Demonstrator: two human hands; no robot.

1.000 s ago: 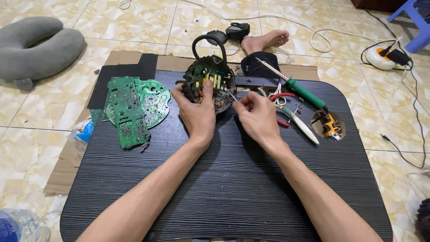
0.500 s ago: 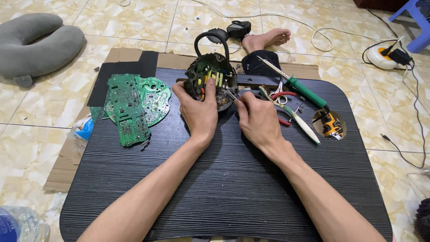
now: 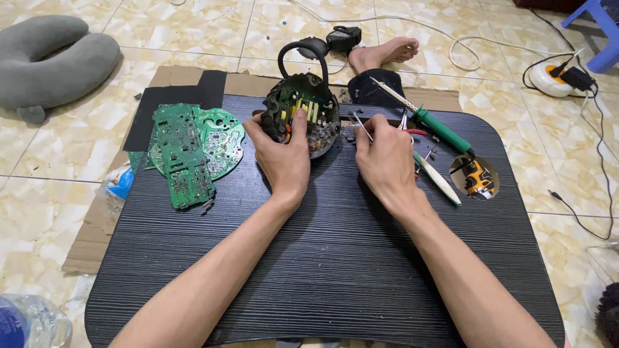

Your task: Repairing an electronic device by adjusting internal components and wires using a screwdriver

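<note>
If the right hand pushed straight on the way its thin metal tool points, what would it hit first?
Probably the round black device that the left hand steadies. The right hand aims its thin metal tool up and left toward the device's right edge. Small loose bits lie between them; depth is hard to judge.

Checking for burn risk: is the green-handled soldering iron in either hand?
No: the green-handled soldering iron lies on the black ridged table, beyond the right hand.

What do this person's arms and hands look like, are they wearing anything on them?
Nothing shows on them. The left hand and right hand are bare: no gloves, rings, watch or bracelets. Both forearms are bare up to the picture's edge, with no sleeve in view.
</note>
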